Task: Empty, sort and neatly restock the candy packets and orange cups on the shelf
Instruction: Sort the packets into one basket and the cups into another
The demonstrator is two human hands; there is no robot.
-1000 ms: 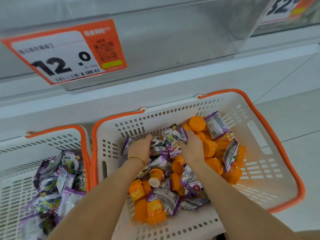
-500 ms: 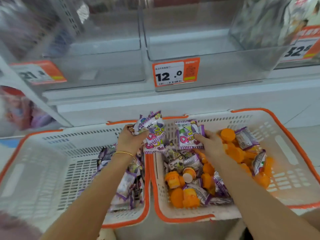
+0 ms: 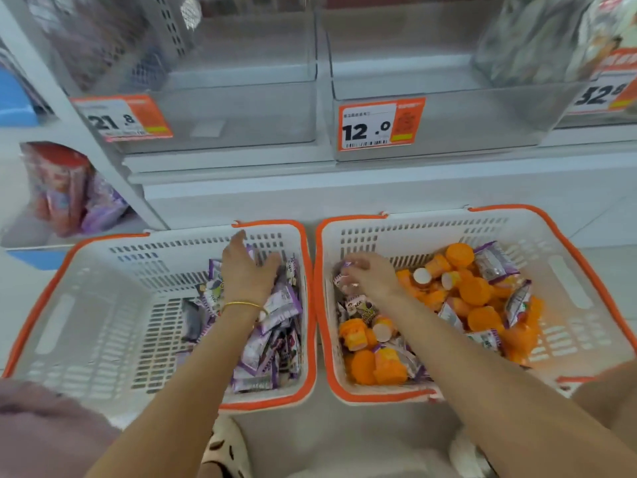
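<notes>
Two white baskets with orange rims stand side by side on the floor. The left basket (image 3: 86, 305) holds a pile of purple candy packets (image 3: 272, 339) along its right side. My left hand (image 3: 246, 274) hovers over that pile with fingers spread, holding nothing. The right basket (image 3: 568, 288) holds orange cups (image 3: 475, 291) mixed with purple packets. My right hand (image 3: 370, 276) reaches into its back left corner, and its fingers curl round a purple packet (image 3: 343, 276).
Above the baskets sit two clear shelf bins (image 3: 241, 108), bare inside, with orange price tags reading 21.8 (image 3: 120, 119) and 12.0 (image 3: 379, 124). More packaged goods (image 3: 69, 188) fill a lower shelf at left. A slipper (image 3: 227, 446) shows at the bottom.
My left hand has let its packets drop into the left basket and now stands spread above them. My right hand has gone back down into the right basket onto a packet.
</notes>
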